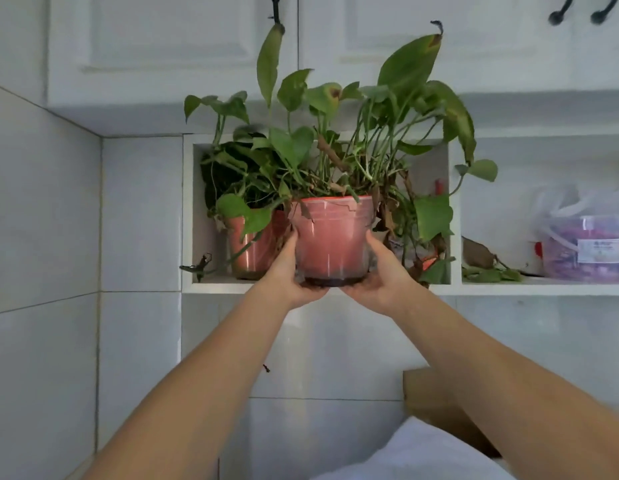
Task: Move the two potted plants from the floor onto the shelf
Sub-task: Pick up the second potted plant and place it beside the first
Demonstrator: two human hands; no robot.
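A pink-red plastic pot with a leafy green plant (332, 237) is held up in front of the white shelf niche (211, 288), its base level with the shelf's front edge. My left hand (289, 271) cups the pot's left side and bottom, and my right hand (384, 271) cups its right side and bottom. A second potted plant (252, 244) of the same kind stands inside the niche at the left, partly hidden behind the held pot. Leaves of both plants overlap and fill the niche opening.
A white divider (455, 216) closes the niche on the right. Beyond it lie dry leaves (481, 258) and a plastic bag with a container (585, 244). White cabinet doors (162, 46) hang just above. A tiled wall (41, 237) stands at left, and a brown box (436, 403) sits below right.
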